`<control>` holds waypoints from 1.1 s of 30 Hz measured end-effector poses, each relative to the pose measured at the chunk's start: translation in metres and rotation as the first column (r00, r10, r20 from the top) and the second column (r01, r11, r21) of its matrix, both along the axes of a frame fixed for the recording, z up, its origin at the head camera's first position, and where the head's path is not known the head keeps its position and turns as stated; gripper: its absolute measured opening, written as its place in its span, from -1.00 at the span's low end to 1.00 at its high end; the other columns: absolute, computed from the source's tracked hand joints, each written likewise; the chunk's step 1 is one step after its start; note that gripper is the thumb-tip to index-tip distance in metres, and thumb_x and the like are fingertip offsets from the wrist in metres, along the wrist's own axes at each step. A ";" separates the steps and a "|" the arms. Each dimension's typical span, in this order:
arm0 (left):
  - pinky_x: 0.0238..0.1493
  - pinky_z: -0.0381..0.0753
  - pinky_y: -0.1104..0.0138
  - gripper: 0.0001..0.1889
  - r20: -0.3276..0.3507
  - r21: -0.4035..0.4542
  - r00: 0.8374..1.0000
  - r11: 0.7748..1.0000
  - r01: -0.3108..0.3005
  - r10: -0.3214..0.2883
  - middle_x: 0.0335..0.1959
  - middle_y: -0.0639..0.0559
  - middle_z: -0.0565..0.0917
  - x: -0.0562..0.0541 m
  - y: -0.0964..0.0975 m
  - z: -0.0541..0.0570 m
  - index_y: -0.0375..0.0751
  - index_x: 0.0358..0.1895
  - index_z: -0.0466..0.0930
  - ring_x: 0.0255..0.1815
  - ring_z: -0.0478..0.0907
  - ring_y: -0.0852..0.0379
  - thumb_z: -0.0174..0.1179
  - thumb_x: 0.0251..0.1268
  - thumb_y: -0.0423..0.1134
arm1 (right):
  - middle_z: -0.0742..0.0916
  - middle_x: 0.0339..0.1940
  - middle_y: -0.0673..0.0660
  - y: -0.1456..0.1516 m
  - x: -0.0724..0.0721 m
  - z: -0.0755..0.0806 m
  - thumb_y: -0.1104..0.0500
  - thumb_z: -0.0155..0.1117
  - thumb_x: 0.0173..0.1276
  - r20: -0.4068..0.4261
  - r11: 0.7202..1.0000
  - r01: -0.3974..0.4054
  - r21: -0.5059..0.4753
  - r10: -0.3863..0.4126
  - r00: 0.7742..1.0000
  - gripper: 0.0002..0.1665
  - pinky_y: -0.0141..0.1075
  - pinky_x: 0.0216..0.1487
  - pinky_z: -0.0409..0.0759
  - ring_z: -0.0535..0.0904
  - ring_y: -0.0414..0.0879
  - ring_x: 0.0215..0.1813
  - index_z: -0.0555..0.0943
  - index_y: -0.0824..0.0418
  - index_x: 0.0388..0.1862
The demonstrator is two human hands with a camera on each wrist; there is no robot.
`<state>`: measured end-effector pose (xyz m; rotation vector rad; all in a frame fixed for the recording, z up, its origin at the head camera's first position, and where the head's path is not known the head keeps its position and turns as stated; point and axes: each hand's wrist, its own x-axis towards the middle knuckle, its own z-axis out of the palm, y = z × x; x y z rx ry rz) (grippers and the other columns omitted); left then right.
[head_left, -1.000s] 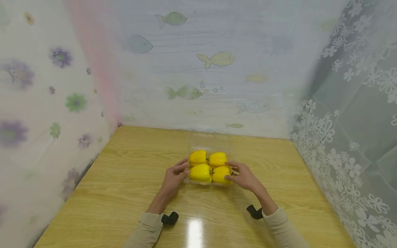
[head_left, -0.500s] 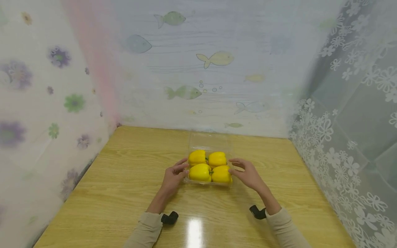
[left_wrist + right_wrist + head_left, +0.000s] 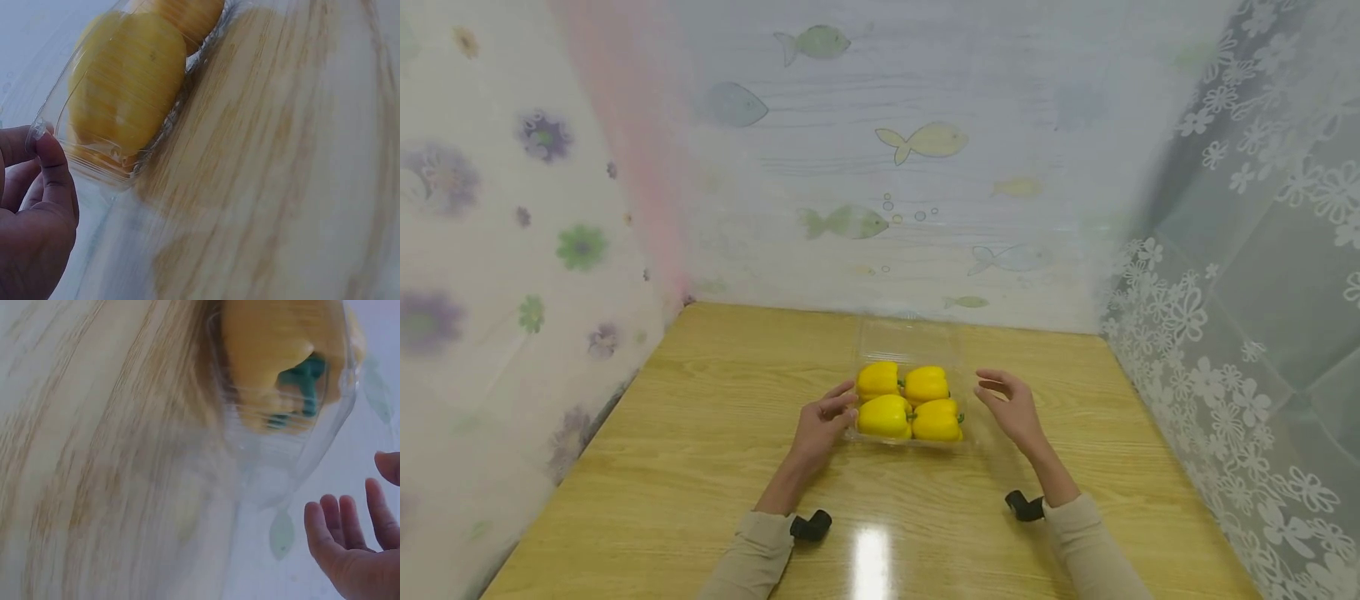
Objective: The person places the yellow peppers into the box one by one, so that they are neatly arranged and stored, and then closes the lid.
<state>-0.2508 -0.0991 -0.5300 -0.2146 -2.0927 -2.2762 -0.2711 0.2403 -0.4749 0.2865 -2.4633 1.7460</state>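
A clear plastic clamshell box (image 3: pixel 906 342) sits on the table with its lid raised at the back. Several yellow bell peppers (image 3: pixel 883 417) fill its base in two rows; the front right pepper (image 3: pixel 937 422) has its green stem towards the right. My left hand (image 3: pixel 818 432) pinches the box's left rim between thumb and finger, as the left wrist view shows at the rim corner (image 3: pixel 39 128). To the right of the box, my right hand (image 3: pixel 1015 414) is apart from it, fingers loosely bent and holding nothing. A green stem (image 3: pixel 306 381) shows through the box wall in the right wrist view.
The wooden table (image 3: pixel 700 483) runs back to a fish-printed curtain (image 3: pixel 880 167). Flower-patterned curtains (image 3: pixel 583 250) stand at both sides. Black wrist mounts (image 3: pixel 811 527) are attached at both sleeves.
My right hand has come off the front right pepper and moved right and farther back, away from the box. That pepper's stem is now uncovered. My left hand keeps its place at the rim.
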 end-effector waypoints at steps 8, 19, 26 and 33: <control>-0.09 0.53 0.56 -0.70 -0.003 0.002 1.000 1.000 -0.001 0.001 0.45 -0.21 0.46 0.001 0.000 0.001 -0.54 0.12 0.64 0.24 0.47 -0.13 0.25 0.37 -0.48 | 0.40 0.48 0.45 0.004 -0.018 -0.011 0.20 0.16 0.58 0.091 0.999 -0.013 -0.047 0.017 0.996 -0.38 -0.29 0.27 0.55 0.40 0.31 0.43 0.31 0.44 0.50; -0.11 0.55 0.55 -0.71 0.018 0.002 1.000 1.000 0.001 -0.001 0.45 -0.13 0.48 0.001 0.001 0.002 -0.49 0.12 0.66 0.14 0.48 0.05 0.23 0.39 -0.49 | 0.28 0.55 0.48 0.013 -0.042 -0.023 0.15 0.10 0.62 0.247 0.984 -0.136 -0.112 0.160 0.956 -0.26 0.08 0.45 0.35 0.27 0.35 0.52 0.12 0.45 0.59; -0.10 0.55 0.55 -0.71 0.015 0.016 1.000 1.000 0.006 -0.006 0.45 -0.14 0.47 0.001 0.001 0.002 -0.49 0.12 0.66 0.14 0.49 0.09 0.24 0.38 -0.48 | 0.25 0.58 0.45 0.018 -0.052 -0.030 0.08 0.06 0.64 0.274 0.978 -0.178 -0.113 0.203 0.940 -0.24 0.04 0.48 0.31 0.23 0.30 0.55 0.09 0.41 0.61; -0.07 0.54 0.55 -0.71 0.015 0.010 1.000 1.000 -0.007 0.007 0.45 -0.15 0.47 0.002 0.001 0.002 -0.50 0.11 0.66 0.16 0.49 0.04 0.23 0.37 -0.50 | 0.27 0.58 0.42 0.015 -0.060 -0.029 0.05 0.07 0.64 0.283 0.974 -0.195 -0.114 0.220 0.934 -0.24 -0.03 0.46 0.38 0.24 0.27 0.55 0.11 0.38 0.62</control>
